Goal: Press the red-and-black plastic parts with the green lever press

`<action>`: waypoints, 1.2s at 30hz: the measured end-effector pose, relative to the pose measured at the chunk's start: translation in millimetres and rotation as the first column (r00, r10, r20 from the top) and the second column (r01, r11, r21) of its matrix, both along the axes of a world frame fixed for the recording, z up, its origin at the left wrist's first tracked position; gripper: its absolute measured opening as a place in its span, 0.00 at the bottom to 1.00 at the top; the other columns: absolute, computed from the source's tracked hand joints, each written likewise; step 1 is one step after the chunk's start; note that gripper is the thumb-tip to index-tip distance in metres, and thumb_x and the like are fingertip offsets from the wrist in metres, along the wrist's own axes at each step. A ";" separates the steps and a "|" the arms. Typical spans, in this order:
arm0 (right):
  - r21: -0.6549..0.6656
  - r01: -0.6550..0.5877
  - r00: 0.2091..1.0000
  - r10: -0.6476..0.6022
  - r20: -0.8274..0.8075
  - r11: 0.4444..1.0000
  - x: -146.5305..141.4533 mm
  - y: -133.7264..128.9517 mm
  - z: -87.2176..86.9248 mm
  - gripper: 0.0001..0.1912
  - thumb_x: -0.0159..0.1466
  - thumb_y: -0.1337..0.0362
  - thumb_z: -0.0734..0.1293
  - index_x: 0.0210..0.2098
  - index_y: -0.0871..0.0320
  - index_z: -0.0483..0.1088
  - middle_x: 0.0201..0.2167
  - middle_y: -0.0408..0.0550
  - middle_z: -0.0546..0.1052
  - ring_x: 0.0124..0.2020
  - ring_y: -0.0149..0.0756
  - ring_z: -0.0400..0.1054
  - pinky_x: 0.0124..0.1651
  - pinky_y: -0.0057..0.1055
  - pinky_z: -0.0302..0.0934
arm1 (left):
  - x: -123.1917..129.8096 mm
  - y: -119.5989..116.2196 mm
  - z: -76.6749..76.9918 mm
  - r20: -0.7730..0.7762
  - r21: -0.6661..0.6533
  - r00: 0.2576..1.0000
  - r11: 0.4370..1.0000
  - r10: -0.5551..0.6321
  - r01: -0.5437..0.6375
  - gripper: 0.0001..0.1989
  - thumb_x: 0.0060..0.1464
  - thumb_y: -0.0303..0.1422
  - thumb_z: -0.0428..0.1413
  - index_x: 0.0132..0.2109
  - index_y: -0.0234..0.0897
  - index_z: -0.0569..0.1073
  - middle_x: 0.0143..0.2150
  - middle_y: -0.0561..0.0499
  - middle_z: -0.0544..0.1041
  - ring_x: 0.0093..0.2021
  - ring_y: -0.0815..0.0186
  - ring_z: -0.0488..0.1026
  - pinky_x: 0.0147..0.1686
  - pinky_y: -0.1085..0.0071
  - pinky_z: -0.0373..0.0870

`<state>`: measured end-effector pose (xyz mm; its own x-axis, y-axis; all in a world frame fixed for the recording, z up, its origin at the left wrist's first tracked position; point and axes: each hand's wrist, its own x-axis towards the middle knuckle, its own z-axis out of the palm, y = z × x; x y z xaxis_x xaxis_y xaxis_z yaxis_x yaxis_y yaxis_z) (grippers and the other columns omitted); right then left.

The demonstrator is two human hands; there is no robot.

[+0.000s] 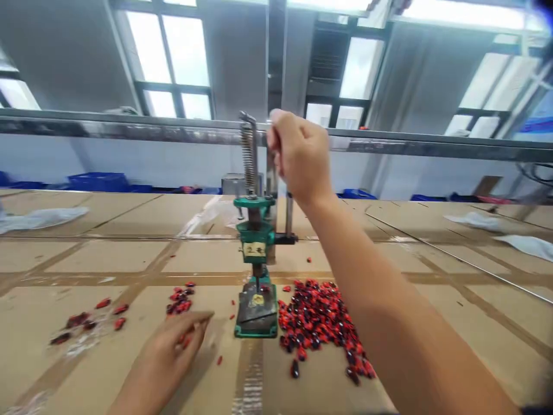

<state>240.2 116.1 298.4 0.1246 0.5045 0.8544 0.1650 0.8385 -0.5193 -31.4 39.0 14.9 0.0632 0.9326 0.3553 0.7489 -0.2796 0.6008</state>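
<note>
A green bench press (256,230) with a coil spring and a steel post stands at the middle of the table, on a dark metal base. My right hand (300,155) is raised in a fist at the top of the press, next to the spring; its palm side is hidden. My left hand (170,349) rests low on the cardboard left of the base, its fingers curled on a small red bead. A large heap of red-and-black oval beads (322,323) lies right of the base, under my right forearm. A smaller cluster of the beads (180,300) lies above my left hand, and several more (88,318) lie farther left.
The table is covered in taped cardboard sheets (129,256). Crumpled plastic sheets (41,219) lie at the far left and right. A long metal rail (129,129) runs behind the press. Blue crates (98,181) stand along the far wall.
</note>
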 end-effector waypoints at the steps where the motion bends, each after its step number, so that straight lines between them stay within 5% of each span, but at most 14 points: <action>1: 0.012 -0.004 1.000 0.005 -0.012 1.000 2.2 1.3 -3.4 0.26 0.71 0.55 0.59 0.18 0.57 0.58 0.17 0.40 0.58 0.21 0.25 0.55 0.23 0.30 0.48 | -11.6 23.4 4.5 -0.102 -0.012 0.994 0.999 0.043 -0.045 0.18 0.57 0.47 0.53 0.48 0.48 0.81 0.48 0.52 0.81 0.49 0.54 0.77 0.50 0.64 0.72; 4: 0.034 -0.032 0.999 0.032 -0.010 0.999 12.9 0.5 -11.1 0.25 0.70 0.50 0.60 0.20 0.57 0.60 0.17 0.40 0.56 0.19 0.25 0.54 0.22 0.29 0.48 | -33.6 91.8 7.6 -0.422 -0.103 0.898 0.976 0.129 -0.189 0.22 0.60 0.43 0.50 0.56 0.42 0.76 0.55 0.46 0.79 0.55 0.53 0.73 0.55 0.62 0.67; 6: 0.024 -0.055 0.998 0.055 -0.016 0.998 15.6 -1.1 -13.4 0.25 0.70 0.50 0.60 0.21 0.56 0.62 0.17 0.40 0.55 0.18 0.26 0.53 0.20 0.29 0.46 | -39.4 124.5 3.6 -0.494 -0.152 0.856 0.954 0.152 -0.258 0.22 0.58 0.43 0.53 0.55 0.39 0.77 0.53 0.40 0.79 0.55 0.49 0.73 0.54 0.58 0.66; 10: 0.061 -0.067 0.996 0.070 -0.053 0.996 12.0 -1.4 -14.8 0.24 0.70 0.53 0.62 0.21 0.58 0.63 0.21 0.42 0.61 0.19 0.25 0.54 0.21 0.30 0.48 | -38.2 153.9 -7.5 -0.516 -0.206 0.834 0.918 0.193 -0.340 0.13 0.55 0.39 0.56 0.34 0.35 0.81 0.38 0.35 0.82 0.46 0.43 0.77 0.51 0.49 0.65; 13: 0.091 -0.070 0.994 0.077 -0.072 0.993 9.5 0.3 -15.8 0.24 0.70 0.52 0.62 0.20 0.58 0.62 0.22 0.43 0.62 0.20 0.26 0.54 0.21 0.31 0.47 | -36.4 160.3 -7.9 -0.481 -0.228 0.853 0.910 0.204 -0.346 0.08 0.51 0.33 0.58 0.29 0.34 0.80 0.35 0.35 0.82 0.45 0.42 0.78 0.50 0.49 0.66; 16: 0.108 -0.075 0.993 0.084 -0.082 0.991 8.7 1.9 -16.4 0.27 0.69 0.46 0.61 0.20 0.57 0.61 0.22 0.44 0.62 0.20 0.26 0.54 0.21 0.31 0.47 | -31.2 156.8 0.0 -0.361 -0.231 0.913 0.930 0.190 -0.285 0.12 0.51 0.30 0.57 0.41 0.34 0.81 0.42 0.39 0.83 0.48 0.49 0.78 0.49 0.59 0.70; 19: 0.110 -0.076 0.992 0.086 -0.092 0.991 8.5 3.0 -16.4 0.29 0.69 0.43 0.58 0.20 0.57 0.59 0.21 0.44 0.62 0.21 0.26 0.55 0.22 0.30 0.50 | -8.2 136.0 5.5 -0.150 -0.247 0.982 0.957 0.118 -0.153 0.19 0.58 0.39 0.54 0.53 0.37 0.78 0.49 0.47 0.82 0.49 0.60 0.79 0.48 0.70 0.74; 22: 0.117 -0.087 0.991 0.098 -0.092 0.989 8.8 3.9 -16.0 0.30 0.69 0.42 0.57 0.20 0.57 0.59 0.21 0.43 0.61 0.21 0.26 0.54 0.24 0.30 0.51 | 34.2 102.2 -0.5 0.269 -0.315 0.962 0.948 0.039 0.050 0.23 0.53 0.48 0.59 0.50 0.39 0.80 0.48 0.49 0.83 0.48 0.59 0.80 0.48 0.70 0.76; 24: 0.123 -0.080 0.992 0.091 -0.086 0.989 9.2 4.4 -15.7 0.30 0.70 0.43 0.57 0.20 0.57 0.59 0.21 0.42 0.60 0.21 0.26 0.54 0.25 0.29 0.51 | 64.0 81.6 -10.0 0.413 -0.332 0.911 0.930 -0.009 0.160 0.21 0.48 0.47 0.63 0.46 0.40 0.82 0.46 0.50 0.83 0.48 0.57 0.80 0.50 0.67 0.76; 29: 0.151 -0.121 0.988 0.133 -0.073 0.981 11.1 4.5 -15.1 0.27 0.71 0.49 0.58 0.21 0.58 0.60 0.21 0.41 0.61 0.22 0.24 0.53 0.27 0.29 0.51 | 105.9 62.9 -35.4 0.289 -0.272 0.957 0.956 -0.032 0.114 0.16 0.47 0.43 0.63 0.43 0.44 0.84 0.44 0.49 0.83 0.47 0.54 0.78 0.54 0.58 0.72; 36: 0.123 -0.177 0.979 0.187 -0.077 0.977 12.4 1.6 -15.6 0.23 0.71 0.55 0.61 0.21 0.58 0.62 0.21 0.40 0.62 0.22 0.24 0.53 0.26 0.30 0.49 | 108.9 68.2 -50.6 0.225 -0.167 0.974 0.985 -0.011 0.049 0.12 0.49 0.44 0.64 0.40 0.48 0.84 0.42 0.48 0.82 0.48 0.52 0.74 0.52 0.56 0.69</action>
<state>252.6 117.7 282.8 0.1172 0.4245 0.8978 -0.0376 0.9053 -0.4231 77.5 107.2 -35.7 0.0294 0.9795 0.1995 0.5839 -0.1788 0.7919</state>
